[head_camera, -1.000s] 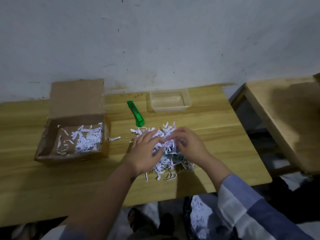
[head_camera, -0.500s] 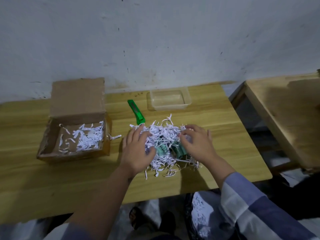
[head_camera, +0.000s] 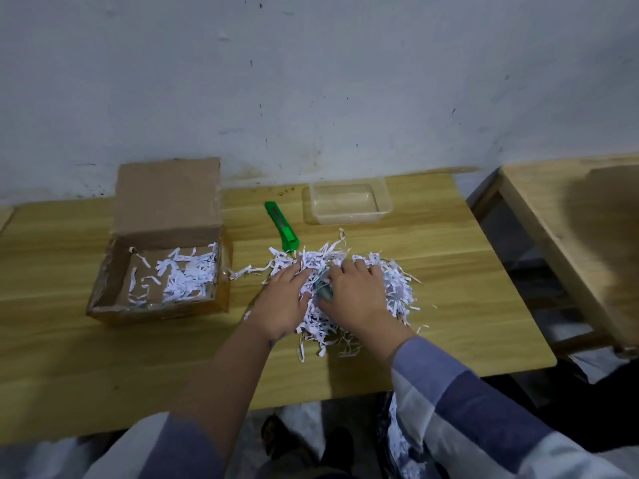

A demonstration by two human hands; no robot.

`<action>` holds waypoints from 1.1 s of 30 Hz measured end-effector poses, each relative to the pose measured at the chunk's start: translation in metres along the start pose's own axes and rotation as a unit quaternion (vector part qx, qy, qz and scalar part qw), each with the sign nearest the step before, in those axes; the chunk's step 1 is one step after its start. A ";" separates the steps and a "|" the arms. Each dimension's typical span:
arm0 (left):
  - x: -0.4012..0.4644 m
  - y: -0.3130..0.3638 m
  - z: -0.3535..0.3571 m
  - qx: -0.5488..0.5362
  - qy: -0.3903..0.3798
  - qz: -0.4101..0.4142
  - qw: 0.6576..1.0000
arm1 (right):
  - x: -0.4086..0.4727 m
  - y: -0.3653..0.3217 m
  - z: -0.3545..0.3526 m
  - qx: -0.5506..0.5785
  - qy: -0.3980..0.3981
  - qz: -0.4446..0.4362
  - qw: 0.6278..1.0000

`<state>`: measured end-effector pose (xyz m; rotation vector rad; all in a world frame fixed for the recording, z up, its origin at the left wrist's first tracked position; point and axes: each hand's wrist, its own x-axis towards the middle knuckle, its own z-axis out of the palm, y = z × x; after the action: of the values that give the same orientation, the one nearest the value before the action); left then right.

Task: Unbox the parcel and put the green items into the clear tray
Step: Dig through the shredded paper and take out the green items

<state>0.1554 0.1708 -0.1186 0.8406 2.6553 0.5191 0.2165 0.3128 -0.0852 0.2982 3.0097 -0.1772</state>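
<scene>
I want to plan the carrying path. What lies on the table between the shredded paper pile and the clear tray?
In the head view, bare wood separates the shredded paper pile from the clear tray; the green cutter lies left of that stretch.

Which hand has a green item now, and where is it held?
The right hand seems to cover a green item in the shredded paper; the exact grip is hidden. The left hand rests on paper.

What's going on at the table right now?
A person is digging through a pile of shredded paper on the wooden table. The left hand presses into it; the right hand covers a green item, though a grip isn't visible. The cardboard box stands open and the clear tray holds nothing.
</scene>
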 end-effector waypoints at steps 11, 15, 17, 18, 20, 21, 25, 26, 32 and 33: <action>0.001 0.000 0.002 0.072 0.003 0.010 0.997 | 0.008 0.011 -0.022 0.018 -0.059 0.038 0.997; 0.001 0.004 0.003 0.063 0.021 -0.005 0.998 | -0.001 0.025 -0.024 0.096 -0.037 0.000 0.995; 0.002 0.005 0.002 0.053 0.028 -0.017 0.998 | -0.006 0.023 -0.022 0.079 -0.018 -0.020 0.997; 0.003 0.005 0.003 0.052 0.031 -0.021 0.998 | -0.008 0.020 -0.020 0.058 -0.014 -0.026 0.998; 0.004 0.005 0.004 0.055 0.036 -0.025 0.998 | -0.011 0.012 -0.015 0.006 -0.017 -0.031 0.999; 0.003 0.005 0.004 0.059 0.038 -0.025 0.997 | -0.012 0.009 -0.012 -0.018 -0.019 -0.032 0.999; 0.002 0.005 0.004 0.066 0.030 -0.020 0.997 | -0.012 0.004 -0.011 -0.061 -0.017 -0.027 0.998; 0.002 0.005 0.003 0.064 0.029 -0.019 0.997 | -0.011 0.005 -0.013 -0.053 -0.009 -0.023 0.998; 0.002 0.009 0.002 0.079 0.040 -0.013 0.996 | -0.006 0.026 -0.039 0.053 -0.012 0.047 0.997; 0.003 0.010 0.001 0.080 0.039 -0.014 0.996 | -0.004 0.030 -0.044 0.074 -0.037 0.056 0.995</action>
<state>0.1586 0.1801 -0.1161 0.8425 2.8053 0.3430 0.2223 0.3464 -0.0445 0.4635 2.9012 -0.3924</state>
